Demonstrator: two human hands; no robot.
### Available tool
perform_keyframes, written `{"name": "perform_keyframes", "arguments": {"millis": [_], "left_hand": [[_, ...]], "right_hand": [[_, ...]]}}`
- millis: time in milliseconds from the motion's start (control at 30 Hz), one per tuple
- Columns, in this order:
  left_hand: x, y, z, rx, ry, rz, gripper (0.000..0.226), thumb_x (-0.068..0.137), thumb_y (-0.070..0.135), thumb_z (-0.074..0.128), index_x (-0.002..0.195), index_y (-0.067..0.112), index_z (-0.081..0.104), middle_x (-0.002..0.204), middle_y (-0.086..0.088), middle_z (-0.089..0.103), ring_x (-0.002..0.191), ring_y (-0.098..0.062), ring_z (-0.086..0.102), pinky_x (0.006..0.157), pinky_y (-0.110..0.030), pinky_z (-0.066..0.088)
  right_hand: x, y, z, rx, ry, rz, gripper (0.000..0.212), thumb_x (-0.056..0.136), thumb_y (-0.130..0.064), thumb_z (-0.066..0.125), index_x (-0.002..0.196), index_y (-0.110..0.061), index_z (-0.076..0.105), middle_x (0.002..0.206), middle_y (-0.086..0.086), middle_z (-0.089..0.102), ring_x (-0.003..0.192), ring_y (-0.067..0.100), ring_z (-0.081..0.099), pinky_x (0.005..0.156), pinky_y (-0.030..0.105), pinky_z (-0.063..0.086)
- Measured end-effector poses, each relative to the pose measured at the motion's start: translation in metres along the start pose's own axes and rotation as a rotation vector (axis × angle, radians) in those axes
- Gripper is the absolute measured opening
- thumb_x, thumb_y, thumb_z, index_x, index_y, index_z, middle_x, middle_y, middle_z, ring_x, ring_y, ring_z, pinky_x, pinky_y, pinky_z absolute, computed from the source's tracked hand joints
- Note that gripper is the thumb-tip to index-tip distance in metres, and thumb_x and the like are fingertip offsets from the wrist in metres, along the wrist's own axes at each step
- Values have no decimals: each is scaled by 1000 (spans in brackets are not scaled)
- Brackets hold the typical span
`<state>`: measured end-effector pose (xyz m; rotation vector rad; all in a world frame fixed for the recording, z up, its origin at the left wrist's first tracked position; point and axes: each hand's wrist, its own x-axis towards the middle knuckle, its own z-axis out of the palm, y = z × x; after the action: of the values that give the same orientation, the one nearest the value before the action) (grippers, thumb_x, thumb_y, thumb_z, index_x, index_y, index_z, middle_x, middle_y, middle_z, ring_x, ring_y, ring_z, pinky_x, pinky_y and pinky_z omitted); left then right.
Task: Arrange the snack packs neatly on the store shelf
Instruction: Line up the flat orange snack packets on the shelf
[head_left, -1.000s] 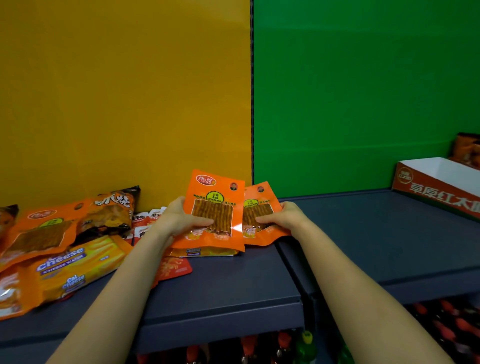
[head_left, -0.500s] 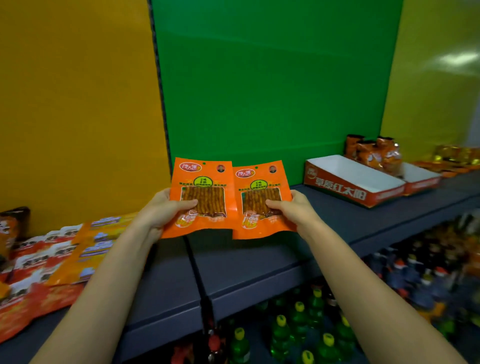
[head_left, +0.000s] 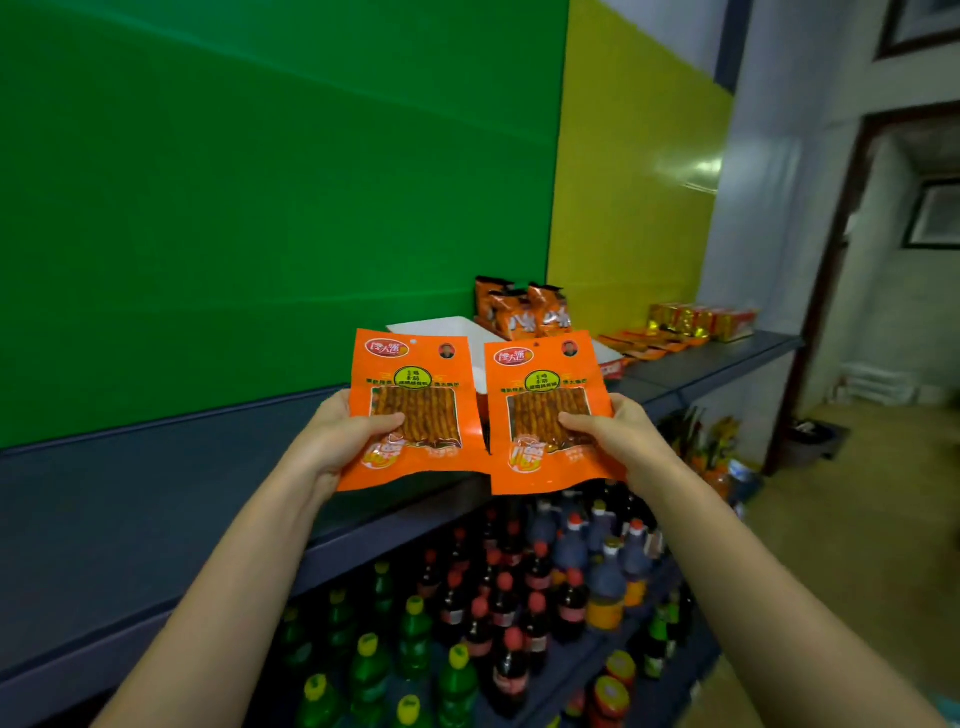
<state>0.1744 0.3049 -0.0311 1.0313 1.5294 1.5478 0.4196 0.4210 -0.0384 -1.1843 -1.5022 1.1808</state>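
Your L hand (head_left: 337, 441) grips the left orange pack (head_left: 415, 364) mid-frame, thumb on front. R hand (head_left: 618, 441) grips the right orange pack (head_left: 540, 374) alongside. Both are held over the shelf (head_left: 156, 499) front edge. Bare shelf lower left, white box (head_left: 441, 327) behind.

The left pack (head_left: 410, 374), in the left hand (head_left: 337, 441), and the right pack (head_left: 543, 384), in the right hand (head_left: 618, 441), are showing bright orange, a lime oval above the thumbs (head_left: 382, 422). Behind the fingers a green panel (head_left: 260, 208) is meeting a yellow panel (head_left: 634, 182); below, bottles (head_left: 535, 587) are showing yellow and red caps.
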Motion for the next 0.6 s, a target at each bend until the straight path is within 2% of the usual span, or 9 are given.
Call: {"name": "perform_keyframes", "arguments": {"millis": [100,267,433,533,600], "left_hand": [[17,-7,55,-22,-38,2,35,84,3,63,118,7,54,89,-7,68,71,-18,65,59,-29,51],[44,-8,145,-18,-133,7,32,86,4,60,116,11,55,87,-4,67,69,-15,65,45,-20,53],[80,-12,230,-9,-225,32,35,87,5,60,120,11,54,89,-1,67,72,-13,66,52,-22,51],[106,-14,277,-15,-265,46,36,88,6,59,123,11,52,102,-4,67,76,-12,65,56,-23,49],[126,-17,307,-24,-289,51,35,89,6,57,123,12,50,110,-7,66,76,-13,65,56,-23,50]], "right_hand": [[16,16,-54,0,66,22,39,77,-19,74,111,-14,55,111,8,66,100,27,65,94,47,50],[41,39,-132,31,173,57,41,78,-13,73,115,-8,56,110,13,67,96,31,66,88,44,53],[75,57,-204,2,268,84,45,78,-16,74,117,-6,54,111,12,66,99,31,65,90,46,52],[105,62,-240,3,325,72,49,78,-14,74,121,-5,55,113,14,66,95,29,66,85,43,54],[127,65,-260,-7,354,68,48,78,-14,73,121,-6,54,113,14,66,98,31,65,88,45,52]]}}
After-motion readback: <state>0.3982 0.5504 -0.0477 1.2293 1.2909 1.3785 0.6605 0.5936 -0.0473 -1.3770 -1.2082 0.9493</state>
